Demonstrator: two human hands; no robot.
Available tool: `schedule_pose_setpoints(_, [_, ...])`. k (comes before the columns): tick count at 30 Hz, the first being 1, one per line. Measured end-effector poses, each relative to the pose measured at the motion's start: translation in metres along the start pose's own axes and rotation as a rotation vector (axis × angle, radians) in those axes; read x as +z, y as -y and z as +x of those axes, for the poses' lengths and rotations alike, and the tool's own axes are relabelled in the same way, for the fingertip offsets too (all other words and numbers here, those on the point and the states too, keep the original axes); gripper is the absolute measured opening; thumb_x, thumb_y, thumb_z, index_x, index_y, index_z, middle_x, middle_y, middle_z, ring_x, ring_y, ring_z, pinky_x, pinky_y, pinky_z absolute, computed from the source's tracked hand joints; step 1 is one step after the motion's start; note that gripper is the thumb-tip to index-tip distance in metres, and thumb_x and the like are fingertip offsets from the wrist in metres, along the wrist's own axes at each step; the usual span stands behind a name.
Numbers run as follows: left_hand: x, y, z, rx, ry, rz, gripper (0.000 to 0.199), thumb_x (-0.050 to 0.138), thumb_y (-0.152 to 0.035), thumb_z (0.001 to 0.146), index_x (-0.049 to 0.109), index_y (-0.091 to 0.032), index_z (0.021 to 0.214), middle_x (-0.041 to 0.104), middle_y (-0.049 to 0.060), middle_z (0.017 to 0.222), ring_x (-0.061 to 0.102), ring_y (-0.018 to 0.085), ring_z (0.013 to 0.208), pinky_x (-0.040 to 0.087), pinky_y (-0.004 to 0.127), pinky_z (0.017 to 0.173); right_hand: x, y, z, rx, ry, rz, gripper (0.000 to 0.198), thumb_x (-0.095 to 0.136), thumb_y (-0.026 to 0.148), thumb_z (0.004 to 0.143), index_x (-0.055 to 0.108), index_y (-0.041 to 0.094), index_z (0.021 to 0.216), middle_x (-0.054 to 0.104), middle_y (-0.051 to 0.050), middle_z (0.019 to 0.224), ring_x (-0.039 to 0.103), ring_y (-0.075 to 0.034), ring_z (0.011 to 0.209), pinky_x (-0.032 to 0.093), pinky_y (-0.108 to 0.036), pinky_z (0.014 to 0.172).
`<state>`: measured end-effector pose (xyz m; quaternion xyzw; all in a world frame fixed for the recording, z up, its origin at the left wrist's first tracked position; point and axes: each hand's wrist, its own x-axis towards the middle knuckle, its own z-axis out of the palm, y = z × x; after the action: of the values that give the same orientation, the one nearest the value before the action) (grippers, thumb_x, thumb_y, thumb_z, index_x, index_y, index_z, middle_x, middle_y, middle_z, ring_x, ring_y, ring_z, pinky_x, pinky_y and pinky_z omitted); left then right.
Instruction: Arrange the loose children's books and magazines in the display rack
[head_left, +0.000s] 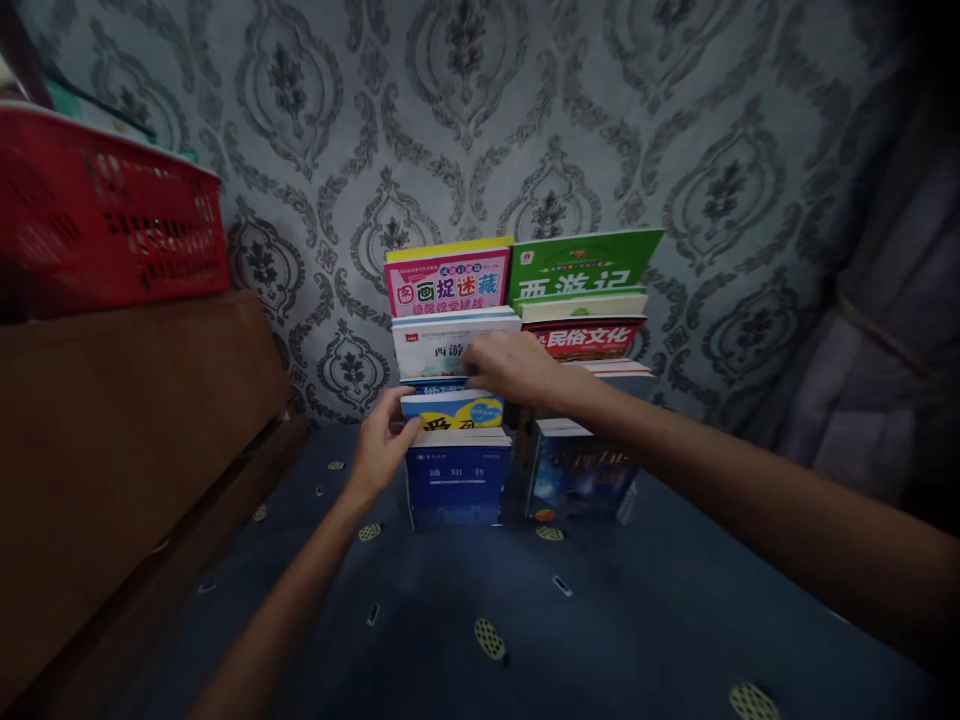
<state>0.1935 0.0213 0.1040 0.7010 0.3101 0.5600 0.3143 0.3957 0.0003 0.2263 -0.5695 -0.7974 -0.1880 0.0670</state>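
Observation:
Two columns of upright books stand one row before another. My left hand (380, 445) is at the left edge of a blue-and-yellow book (450, 412), thumb on its front and fingers curled behind its top corner. My right hand (510, 362) reaches across the right column, fingers curled down at the lower right of a white book (427, 350); its fingertips are partly hidden, and I cannot tell what they grip. In front of the left column stands a dark blue book (457, 490). A pink book (446, 285) rises at the back.
The right column has a green book (585, 262), a red book (596, 338) and a dark blue illustrated book (577, 475). A red basket (165, 225) sits on a brown cabinet (135, 400) at left. Patterned wallpaper is behind; a curtain (847, 330) hangs at right.

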Motion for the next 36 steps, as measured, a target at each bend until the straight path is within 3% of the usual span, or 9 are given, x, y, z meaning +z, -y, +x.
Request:
schedule_pose_setpoints(4, [-0.001, 0.005, 0.000, 0.041, 0.017, -0.016, 0.028, 0.065, -0.030, 0.084, 0.063, -0.020, 0.110, 0.070, 0.005, 0.102, 0.067, 0.019, 0.093, 0.052, 0.027, 0.081, -0.002, 0.004, 0.011, -0.140, 0.046, -0.050, 0.023, 0.059, 0.015, 0.088, 0.076, 0.012, 0.103, 0.076, -0.018, 0.102, 0.068, -0.027, 0.092, 0.039, -0.030, 0.065])
schedule_pose_setpoints(8, [0.001, 0.008, 0.001, 0.043, 0.026, -0.082, 0.025, 0.066, -0.031, 0.085, 0.062, -0.020, 0.107, 0.069, 0.002, 0.095, 0.065, 0.017, 0.089, 0.050, 0.025, 0.078, 0.004, 0.000, 0.026, -0.283, 0.198, 0.126, 0.027, 0.060, 0.017, 0.089, 0.075, 0.016, 0.111, 0.076, -0.011, 0.100, 0.067, -0.020, 0.086, 0.038, -0.027, 0.066])
schedule_pose_setpoints(11, [0.001, 0.009, 0.002, 0.046, 0.031, -0.131, 0.027, 0.068, -0.034, 0.084, 0.061, -0.019, 0.105, 0.068, 0.002, 0.092, 0.064, 0.016, 0.087, 0.049, 0.025, 0.079, 0.008, -0.002, 0.028, -0.347, 0.227, 0.134, 0.022, 0.057, 0.019, 0.091, 0.077, 0.017, 0.101, 0.076, -0.008, 0.093, 0.065, -0.018, 0.080, 0.037, -0.026, 0.066])
schedule_pose_setpoints(15, [-0.002, 0.009, 0.001, 0.007, 0.037, -0.096, 0.028, 0.070, -0.039, 0.083, 0.060, -0.019, 0.100, 0.063, 0.000, 0.084, 0.061, 0.015, 0.080, 0.046, 0.023, 0.071, 0.000, -0.010, 0.019, -0.247, -0.067, 0.030, 0.024, 0.052, 0.026, 0.097, 0.074, 0.017, 0.099, 0.073, -0.009, 0.086, 0.062, -0.020, 0.076, 0.032, -0.028, 0.062])
schedule_pose_setpoints(19, [-0.005, 0.008, -0.003, 0.009, 0.049, -0.066, 0.028, 0.069, -0.041, 0.085, 0.061, -0.019, 0.100, 0.062, 0.000, 0.086, 0.060, 0.016, 0.081, 0.047, 0.023, 0.071, -0.027, -0.032, 0.012, -0.083, -0.436, 0.086, 0.031, 0.046, 0.035, 0.101, 0.068, 0.015, 0.107, 0.070, -0.010, 0.085, 0.061, -0.022, 0.074, 0.035, -0.031, 0.064])
schedule_pose_setpoints(23, [-0.007, 0.009, -0.004, 0.023, 0.065, -0.052, 0.027, 0.069, -0.040, 0.087, 0.061, -0.019, 0.102, 0.064, 0.001, 0.090, 0.061, 0.016, 0.084, 0.048, 0.023, 0.073, -0.053, -0.051, 0.005, -0.179, -0.648, 0.109, 0.033, 0.045, 0.038, 0.103, 0.066, 0.014, 0.109, 0.068, -0.008, 0.084, 0.062, -0.022, 0.078, 0.042, -0.032, 0.071])
schedule_pose_setpoints(30, [-0.011, 0.008, -0.006, 0.009, 0.109, -0.016, 0.027, 0.063, -0.037, 0.090, 0.061, -0.020, 0.112, 0.067, 0.004, 0.103, 0.064, 0.019, 0.097, 0.050, 0.025, 0.079, -0.069, -0.053, -0.021, -0.285, -0.848, -0.062, 0.046, 0.029, 0.046, 0.109, 0.064, 0.015, 0.106, 0.067, -0.006, 0.092, 0.064, -0.016, 0.083, 0.042, -0.028, 0.071])
schedule_pose_setpoints(36, [-0.011, 0.002, -0.003, 0.007, 0.098, 0.008, 0.024, 0.064, -0.037, 0.087, 0.061, -0.019, 0.103, 0.065, 0.003, 0.097, 0.063, 0.019, 0.095, 0.050, 0.024, 0.078, -0.046, -0.046, -0.024, -0.417, -0.716, -0.091, 0.044, 0.029, 0.043, 0.108, 0.065, 0.020, 0.099, 0.065, -0.005, 0.087, 0.060, -0.015, 0.077, 0.043, -0.029, 0.067])
